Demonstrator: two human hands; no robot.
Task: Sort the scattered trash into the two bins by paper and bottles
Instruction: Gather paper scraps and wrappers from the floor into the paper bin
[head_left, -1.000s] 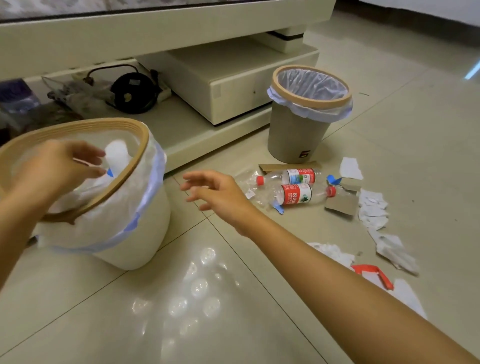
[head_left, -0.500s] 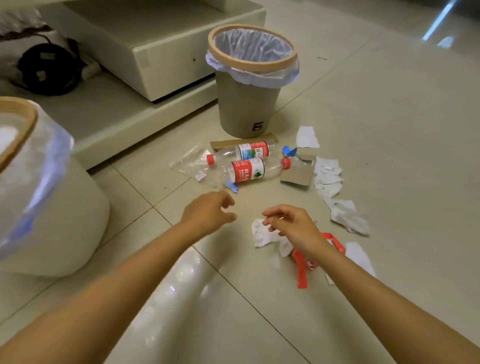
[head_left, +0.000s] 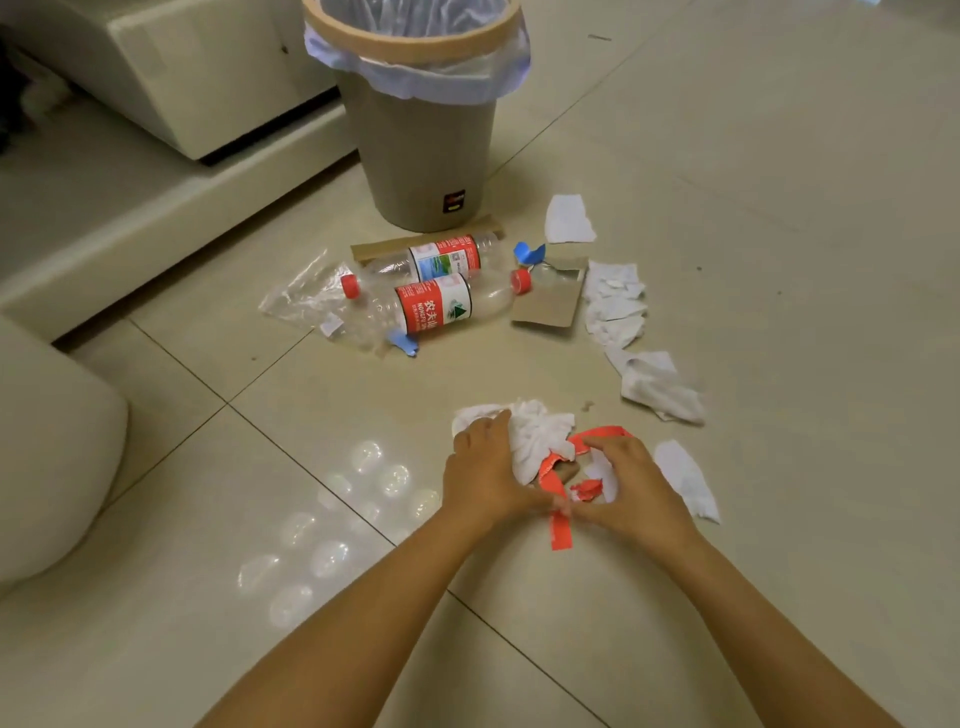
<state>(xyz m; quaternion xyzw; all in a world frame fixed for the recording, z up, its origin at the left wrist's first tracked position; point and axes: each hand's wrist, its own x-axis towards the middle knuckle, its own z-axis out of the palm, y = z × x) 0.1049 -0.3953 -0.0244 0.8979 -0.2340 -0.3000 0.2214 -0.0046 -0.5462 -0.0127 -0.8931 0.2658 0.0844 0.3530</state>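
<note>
Your two hands gather crumpled paper and a red strip on the floor tiles.

The crumpled white paper (head_left: 537, 439) lies on the floor (head_left: 779, 208) in front of you, with a red paper strip (head_left: 558, 499) curling over and under it. Your left hand (head_left: 488, 475) is curled with fingers pressed against the left side of the wad; your right hand (head_left: 623, 491) is cupped on the other side, its fingers touching the red strip and small white scraps, thumb tips nearly meeting. Both forearms reach forward and converge, palms down. Just right of your right hand lies another torn sheet (head_left: 685, 480). Farther ahead, more white scraps (head_left: 615, 306), two plastic bottles (head_left: 441, 304) with red caps, a clear bag (head_left: 306, 299) and cardboard pieces (head_left: 548, 306) lie near the grey bin (head_left: 421, 145). The white bin (head_left: 47, 441) stands at your left.
</note>
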